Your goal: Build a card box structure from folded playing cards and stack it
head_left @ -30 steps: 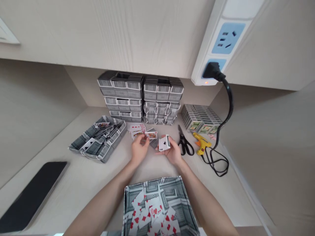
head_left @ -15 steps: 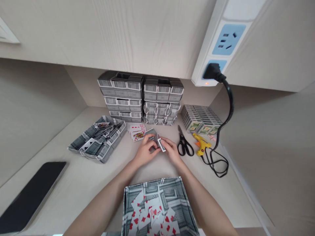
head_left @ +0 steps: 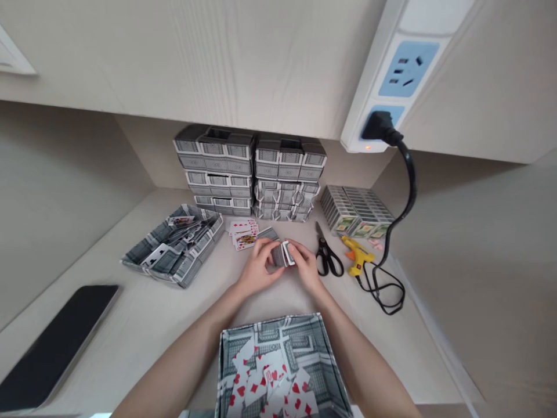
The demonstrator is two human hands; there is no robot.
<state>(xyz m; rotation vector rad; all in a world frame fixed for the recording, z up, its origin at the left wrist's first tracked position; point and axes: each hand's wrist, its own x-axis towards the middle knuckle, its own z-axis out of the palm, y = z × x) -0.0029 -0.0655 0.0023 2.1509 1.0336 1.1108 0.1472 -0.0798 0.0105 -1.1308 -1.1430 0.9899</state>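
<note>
Between my hands is a small piece folded from playing cards (head_left: 288, 253), grey-patterned with white edges. My right hand (head_left: 305, 266) pinches its right side. The fingers of my left hand (head_left: 257, 268) are closed on a grey-backed playing card (head_left: 278, 256) at the left, right against the white-edged piece. Just behind my left fingers, another grey-backed card (head_left: 268, 233) lies on the table. Face-up red playing cards (head_left: 244, 233) overlap beside it. Close to my forearms stands a box made of cards (head_left: 300, 328), with loose red-suited cards inside.
Black scissors (head_left: 327, 255) and a yellow glue gun (head_left: 357, 254) lie to the right. Card packs (head_left: 354, 210) sit behind them. Stacked card-made boxes (head_left: 250, 174) stand at the back. A card-made tray (head_left: 174, 247) and a black phone-like slab (head_left: 56, 342) are left. A plugged power strip (head_left: 394, 81) hangs above.
The two card pieces have come together between my hands. My right hand has turned the white-edged piece more upright, and my left fingers have shifted slightly right.
</note>
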